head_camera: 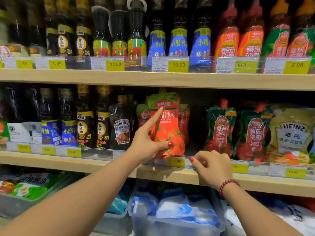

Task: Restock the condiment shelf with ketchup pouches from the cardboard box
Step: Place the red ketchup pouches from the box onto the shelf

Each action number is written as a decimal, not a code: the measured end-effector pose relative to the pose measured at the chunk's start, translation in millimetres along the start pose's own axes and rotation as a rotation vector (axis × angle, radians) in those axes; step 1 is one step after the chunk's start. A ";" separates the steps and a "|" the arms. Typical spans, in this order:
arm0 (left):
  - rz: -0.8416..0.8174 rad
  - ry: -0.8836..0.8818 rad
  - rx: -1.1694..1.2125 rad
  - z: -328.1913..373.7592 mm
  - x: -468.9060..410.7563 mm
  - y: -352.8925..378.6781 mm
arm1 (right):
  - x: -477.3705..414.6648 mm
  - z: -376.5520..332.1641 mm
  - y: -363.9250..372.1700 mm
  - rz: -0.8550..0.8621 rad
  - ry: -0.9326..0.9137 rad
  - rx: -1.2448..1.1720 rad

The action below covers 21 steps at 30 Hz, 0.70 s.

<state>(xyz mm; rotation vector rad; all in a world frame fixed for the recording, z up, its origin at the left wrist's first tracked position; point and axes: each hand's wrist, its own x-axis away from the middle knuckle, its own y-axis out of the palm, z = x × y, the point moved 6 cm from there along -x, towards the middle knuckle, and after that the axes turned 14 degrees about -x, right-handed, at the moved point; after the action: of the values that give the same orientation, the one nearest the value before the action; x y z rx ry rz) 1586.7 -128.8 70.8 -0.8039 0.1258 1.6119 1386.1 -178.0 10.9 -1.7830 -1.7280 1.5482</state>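
A red ketchup pouch (167, 128) with a green top stands upright at the front of the middle shelf (105, 163). My left hand (147, 140) grips its lower left side, thumb across the front and index finger stretched up along the label. More pouches of the same kind stand behind it on both sides (142, 114). My right hand (212, 165) rests with curled fingers on the clear price rail at the shelf's front edge, just right of the pouch, holding nothing. The cardboard box is out of view.
Dark green ketchup pouches (219, 128) stand right of a gap in the row, then a Heinz pouch (291, 133). Dark sauce bottles (102, 120) fill the left. The upper shelf (153, 79) holds bottles. Clear bins (175, 212) sit below.
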 end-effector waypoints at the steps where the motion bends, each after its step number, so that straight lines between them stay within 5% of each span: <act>1: 0.007 -0.006 0.014 -2.9 -6.1 0.8 | 0.1 1.2 0.9 0.048 -0.024 0.004; 7: 0.066 0.034 -0.116 -18.9 -35.6 15.7 | 6.0 3.4 3.0 0.191 -0.123 0.001; 21: -0.200 0.007 -0.497 -50.1 -39.9 49.6 | 10.2 -0.8 2.5 0.228 -0.108 -0.008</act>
<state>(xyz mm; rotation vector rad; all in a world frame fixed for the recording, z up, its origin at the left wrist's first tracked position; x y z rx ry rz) 1562.5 -198.7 37.8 -1.1614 -0.3545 1.4645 1385.8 -169.9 4.1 -1.9943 -1.6254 1.7578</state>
